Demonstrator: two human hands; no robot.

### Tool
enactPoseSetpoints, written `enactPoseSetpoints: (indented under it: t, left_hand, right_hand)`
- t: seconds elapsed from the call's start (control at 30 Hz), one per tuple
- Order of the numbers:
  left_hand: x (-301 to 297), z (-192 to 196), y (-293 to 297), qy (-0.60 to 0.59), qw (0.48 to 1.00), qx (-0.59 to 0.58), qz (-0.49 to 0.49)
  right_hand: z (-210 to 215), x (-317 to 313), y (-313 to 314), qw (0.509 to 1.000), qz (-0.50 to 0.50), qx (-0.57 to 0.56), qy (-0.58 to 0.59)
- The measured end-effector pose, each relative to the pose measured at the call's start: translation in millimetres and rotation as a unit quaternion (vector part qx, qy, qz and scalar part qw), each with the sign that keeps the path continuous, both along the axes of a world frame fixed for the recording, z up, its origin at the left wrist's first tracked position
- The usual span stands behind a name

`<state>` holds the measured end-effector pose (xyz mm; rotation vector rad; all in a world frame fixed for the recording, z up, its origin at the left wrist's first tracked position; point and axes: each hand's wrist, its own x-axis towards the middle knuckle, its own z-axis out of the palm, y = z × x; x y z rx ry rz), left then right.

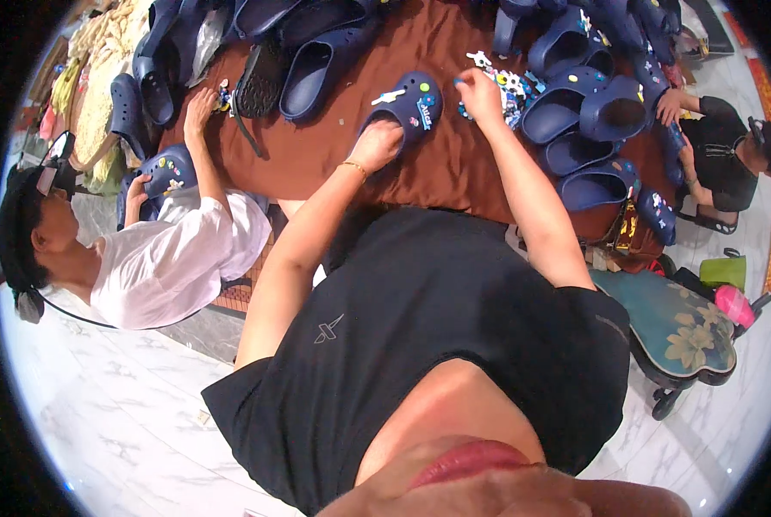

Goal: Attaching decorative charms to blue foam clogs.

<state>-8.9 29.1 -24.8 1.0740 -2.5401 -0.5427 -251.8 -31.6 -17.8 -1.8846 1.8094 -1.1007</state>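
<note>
On brown cloth, a navy clog with pale lettering on its charm-dotted upper, aimed toe-away and slightly right along its long axis. Inside its opening, left hand with hidden fingers: cannot tell the grip. Beside heaped charms, right hand with bent fingers: cannot tell whether holding anything.

Left hand sits inside a charm-studded navy clog on brown cloth. Right hand is at the charm pile, grip unclear. Co-workers flank: white-shirted person left, black-shirted person far right.
</note>
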Motion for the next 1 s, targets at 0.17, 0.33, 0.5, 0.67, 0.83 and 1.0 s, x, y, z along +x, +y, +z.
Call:
enactPoseSetpoints:
  t: [0.17,0.33,0.5,0.67,0.83,1.0]
  left_hand:
    - [-2.6,-11.0,1.9,0.018,0.998,-0.051,0.023]
    - [-5.4,-11.4,5.7,0.021,0.998,-0.046,0.04]
    - [-4.8,-12.1,6.2,0.037,0.997,-0.054,0.038]
    - [-3.1,-8.6,5.3,0.049,0.997,-0.051,0.027]
    - [-3.1,-7.2,3.3,0.046,0.998,-0.048,0.022]
    - [-3.5,-2.3,5.5,0.035,0.997,-0.061,0.035]
  right_hand:
    - [12.2,42.7,-24.7,0.995,0.093,-0.014,-0.029]
    - [7.9,61.7,-24.4,0.977,0.137,-0.1,0.132]
    - [2.5,61.2,-12.9,0.957,0.161,-0.156,0.184]
    - [10.9,63.5,-4.7,0.937,0.179,-0.118,0.275]
    - [18.1,64.9,-2.9,0.922,0.196,-0.103,0.319]
    - [18.9,61.2,-25.9,0.944,0.198,0.006,0.264]
